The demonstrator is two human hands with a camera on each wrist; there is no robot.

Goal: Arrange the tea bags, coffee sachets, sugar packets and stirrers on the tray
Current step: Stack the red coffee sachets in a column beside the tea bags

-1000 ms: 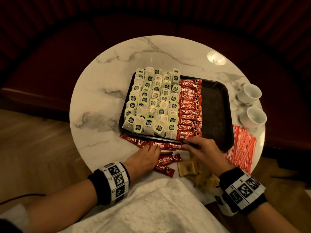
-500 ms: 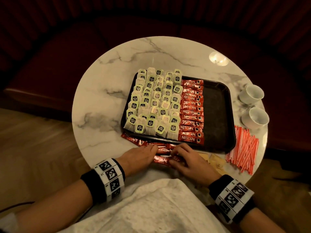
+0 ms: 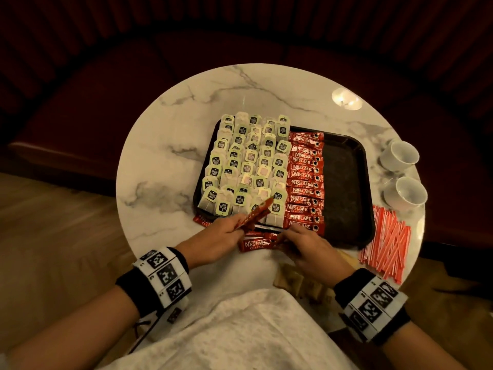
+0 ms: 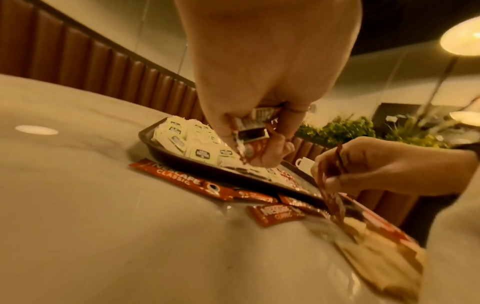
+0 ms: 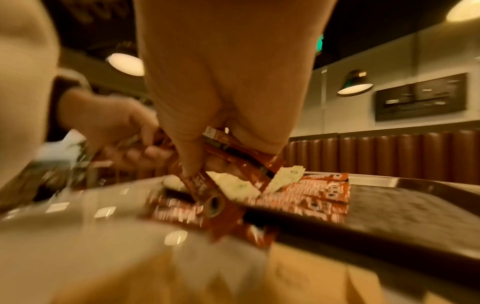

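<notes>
The black tray point(image 3: 346, 182) holds rows of tea bags point(image 3: 248, 161) on its left and a column of red coffee sachets point(image 3: 305, 182) in the middle; its right part is bare. My left hand point(image 3: 240, 222) grips a few red sachets point(image 3: 256, 214), raised aslant over the tray's front edge. My right hand point(image 3: 286, 235) pinches sachets point(image 5: 233, 164) low at that same edge. More loose sachets point(image 3: 256, 244) lie on the marble between my hands. Brown sugar packets point(image 3: 293, 279) lie under my right wrist. Red-and-white stirrers point(image 3: 386, 241) are heaped right of the tray.
Two white cups point(image 3: 400, 156) stand at the round table's right edge, beyond the stirrers. One sachet point(image 3: 201, 220) lies half under the tray's front left corner. A white cloth point(image 3: 240, 329) covers my lap at the near edge. A dark bench curves behind the table.
My right hand came back from the tray to the loose sachets. My left hand picked some up and lifted them over the tray's front edge.
</notes>
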